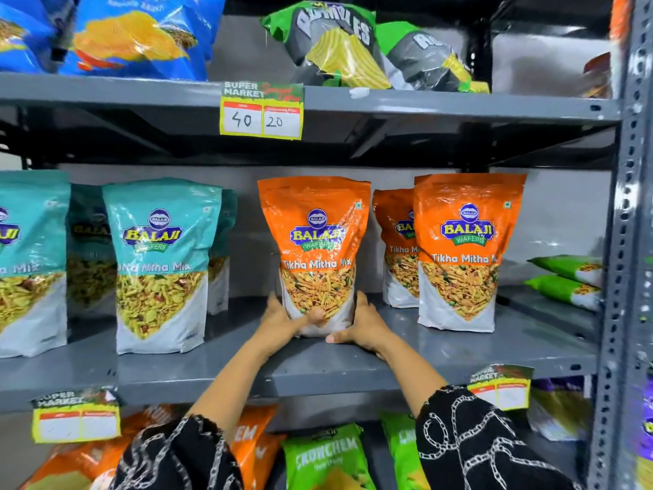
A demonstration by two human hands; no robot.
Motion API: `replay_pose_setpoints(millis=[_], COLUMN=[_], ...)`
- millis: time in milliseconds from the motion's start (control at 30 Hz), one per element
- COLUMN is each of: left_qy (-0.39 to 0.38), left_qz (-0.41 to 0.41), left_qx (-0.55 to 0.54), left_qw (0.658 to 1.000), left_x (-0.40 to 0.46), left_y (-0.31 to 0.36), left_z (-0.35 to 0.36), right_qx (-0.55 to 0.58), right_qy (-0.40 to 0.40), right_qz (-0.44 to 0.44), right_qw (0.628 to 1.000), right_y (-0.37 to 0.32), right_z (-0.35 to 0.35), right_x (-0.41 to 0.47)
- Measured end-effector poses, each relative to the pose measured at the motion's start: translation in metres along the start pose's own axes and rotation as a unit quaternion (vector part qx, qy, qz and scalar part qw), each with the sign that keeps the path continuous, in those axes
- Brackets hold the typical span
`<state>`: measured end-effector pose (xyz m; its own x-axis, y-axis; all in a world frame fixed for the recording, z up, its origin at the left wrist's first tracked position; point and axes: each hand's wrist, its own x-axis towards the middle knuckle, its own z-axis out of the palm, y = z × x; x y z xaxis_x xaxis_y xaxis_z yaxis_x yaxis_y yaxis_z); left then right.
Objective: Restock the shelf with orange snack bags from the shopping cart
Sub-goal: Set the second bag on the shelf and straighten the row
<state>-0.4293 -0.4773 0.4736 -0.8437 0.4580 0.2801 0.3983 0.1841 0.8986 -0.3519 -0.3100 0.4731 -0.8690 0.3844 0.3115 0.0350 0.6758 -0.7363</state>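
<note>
An orange snack bag [314, 242] stands upright on the grey middle shelf [353, 369], near its centre. My left hand [286, 320] grips its lower left side, thumb across the front. My right hand [364, 327] holds its lower right side and bottom corner. To the right, two more orange snack bags stand upright: one in front [463, 252] and one behind it [395, 249], partly hidden. The shopping cart is out of sight.
Teal snack bags [159, 263] fill the left of the same shelf. Green packets [565, 277] lie flat at the far right beside the metal upright [622, 242]. Blue and green chip bags sit on the shelf above, price tags hang on the edges, more bags below.
</note>
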Motion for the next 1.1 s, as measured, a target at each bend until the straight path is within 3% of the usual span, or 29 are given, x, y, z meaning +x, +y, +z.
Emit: replay_pose_setpoints(millis=[67, 133, 200, 300, 367, 467, 533, 567, 700, 800, 967, 1100], left_qy=[0.132, 0.303, 0.389, 0.314, 0.208, -0.016, -0.156, -0.181, -0.126, -0.086, -0.041, -0.024], left_qz=[0.016, 0.096, 0.194, 0.278, 0.271, 0.163, 0.131, 0.128, 0.099, 0.09, 0.068, 0.056], left_qx=[0.02, 0.067, 0.077, 0.049, 0.052, 0.025, 0.043, 0.073, 0.141, 0.167, 0.187, 0.177], left_qw=[0.991, 0.946, 0.897, 0.907, 0.938, 0.986, 0.978, 0.972, 0.977, 0.978, 0.979, 0.982], left_x=[-0.007, -0.016, -0.025, -0.023, -0.009, 0.011, 0.02, 0.024, 0.038, 0.04, 0.033, 0.026], left_y=[0.006, 0.012, 0.028, 0.056, 0.063, 0.067, 0.07, 0.072, 0.068, 0.065, 0.069, 0.073], left_z=[-0.003, -0.002, 0.013, 0.063, 0.109, 0.175, 0.206, 0.215, 0.224, 0.224, 0.218, 0.216], right_qx=[-0.019, 0.008, 0.02, 0.009, 0.029, 0.072, 0.104, 0.114, 0.13, 0.15, 0.048, 0.032], right_qy=[-0.003, 0.017, 0.144, 0.434, 0.52, 0.476, 0.397, 0.354, 0.231, 0.175, 0.163, 0.154], right_qz=[0.028, 0.032, -0.007, -0.016, 0.051, 0.145, 0.139, 0.124, 0.061, 0.015, 0.036, 0.055], right_qw=[0.999, 0.999, 0.989, 0.901, 0.852, 0.864, 0.901, 0.92, 0.962, 0.973, 0.985, 0.986], right_y=[0.008, 0.02, 0.033, 0.048, 0.057, 0.079, 0.094, 0.103, 0.12, 0.124, 0.113, 0.103], right_z=[-0.012, -0.027, -0.046, -0.081, -0.104, -0.125, -0.132, -0.134, -0.146, -0.155, -0.147, -0.148], right_x=[-0.007, -0.014, -0.021, -0.025, -0.026, -0.022, -0.016, -0.01, 0.0, -0.003, -0.011, -0.018])
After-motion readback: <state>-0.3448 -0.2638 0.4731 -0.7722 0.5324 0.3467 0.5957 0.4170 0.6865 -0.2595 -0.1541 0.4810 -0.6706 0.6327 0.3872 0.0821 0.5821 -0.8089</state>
